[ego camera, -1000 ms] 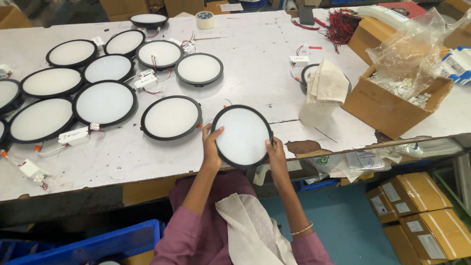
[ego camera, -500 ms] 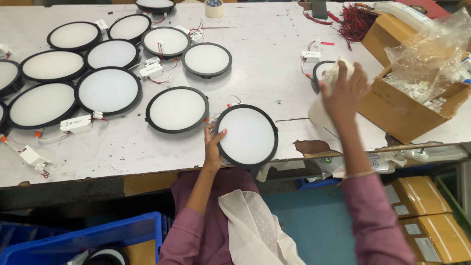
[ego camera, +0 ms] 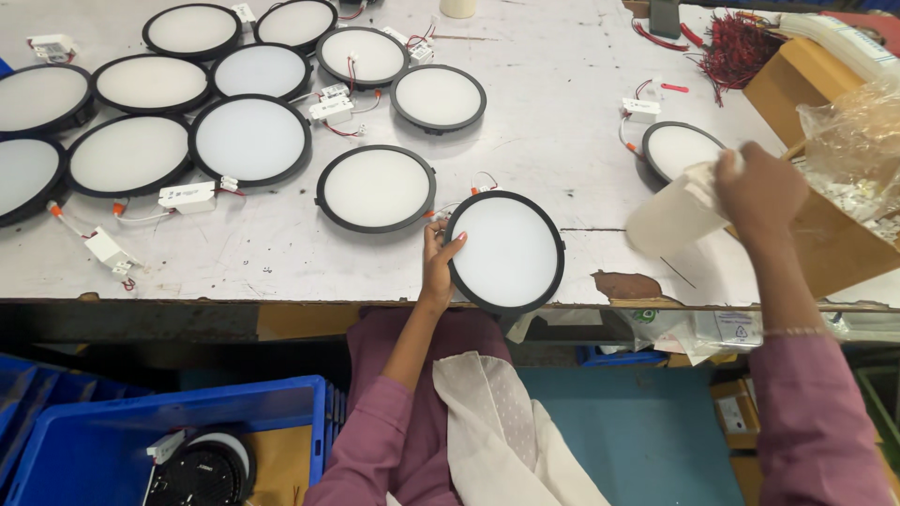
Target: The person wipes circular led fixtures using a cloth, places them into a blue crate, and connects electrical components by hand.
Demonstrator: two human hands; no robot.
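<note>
Your round panel light (ego camera: pixel 507 252) lies flat at the tabletop (ego camera: pixel 562 103) edge, light-looking, rigid, with a scratch-prone diffuser; hold the black rim. Your left hand (ego camera: pixel 439 265) steadies that rim. Your right hand (ego camera: pixel 761 187) seemingly grips a white sleeve (ego camera: pixel 667 214).
</note>
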